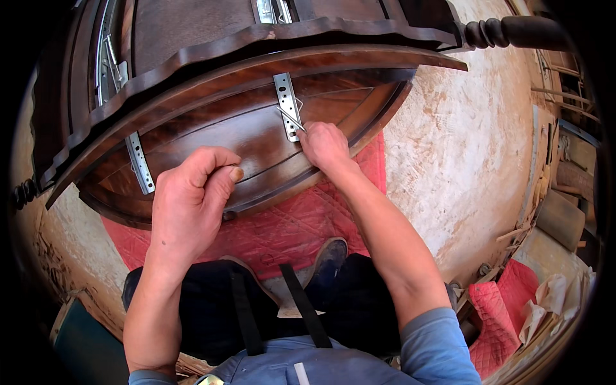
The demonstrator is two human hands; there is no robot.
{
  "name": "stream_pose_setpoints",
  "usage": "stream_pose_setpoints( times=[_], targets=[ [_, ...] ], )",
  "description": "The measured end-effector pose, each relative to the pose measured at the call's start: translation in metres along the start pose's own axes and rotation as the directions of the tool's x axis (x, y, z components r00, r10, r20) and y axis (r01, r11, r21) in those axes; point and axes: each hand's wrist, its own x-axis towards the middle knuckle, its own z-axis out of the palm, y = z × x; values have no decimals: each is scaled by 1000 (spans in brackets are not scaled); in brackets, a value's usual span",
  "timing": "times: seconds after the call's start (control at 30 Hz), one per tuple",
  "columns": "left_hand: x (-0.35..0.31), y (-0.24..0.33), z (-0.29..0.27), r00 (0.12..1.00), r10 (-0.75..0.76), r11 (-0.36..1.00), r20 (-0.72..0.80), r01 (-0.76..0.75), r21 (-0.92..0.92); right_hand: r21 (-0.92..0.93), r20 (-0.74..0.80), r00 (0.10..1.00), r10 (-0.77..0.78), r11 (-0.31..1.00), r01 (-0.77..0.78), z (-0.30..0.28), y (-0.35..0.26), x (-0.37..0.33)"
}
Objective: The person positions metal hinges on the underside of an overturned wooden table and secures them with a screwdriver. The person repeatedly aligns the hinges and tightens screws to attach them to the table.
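A dark, varnished wooden panel with a curved edge [218, 142] lies in front of me, with two perforated metal plates on it. My right hand [326, 146] is closed at the lower end of the right plate [283, 90]. Its fingers pinch a thin metal rod [290, 118] that slants across the plate. My left hand [192, 202] hovers over the near edge of the panel, thumb and forefinger brought together; whatever is between them is too small to make out. Just left of that hand is the other metal plate [141, 168].
Behind the panel stands a dark wooden furniture frame [192, 61] with a scalloped edge, metal rails [106, 64] and a turned leg [507, 32]. A red quilted cloth [276, 237] lies under the panel. Wood scraps [561, 218] are piled along the right.
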Motion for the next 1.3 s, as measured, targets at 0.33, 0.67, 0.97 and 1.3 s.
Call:
stream_pose_setpoints(
  times=[0.33,0.67,0.97,1.3],
  targets=[
    [6,3,5,988,94,996,-125,-94,9,-27,18,997,-71,997,71,5,8,3],
    [6,0,2,990,107,992,-96,-99,77,-36,30,998,-54,998,55,0,5,3],
    [2,0,-2,982,162,982,-94,-150,117,-84,69,997,-37,996,42,1,4,-2],
    [-2,4,-3,979,179,976,-98,-164,147,-60,53,998,-23,998,26,1,4,-5]
  ],
)
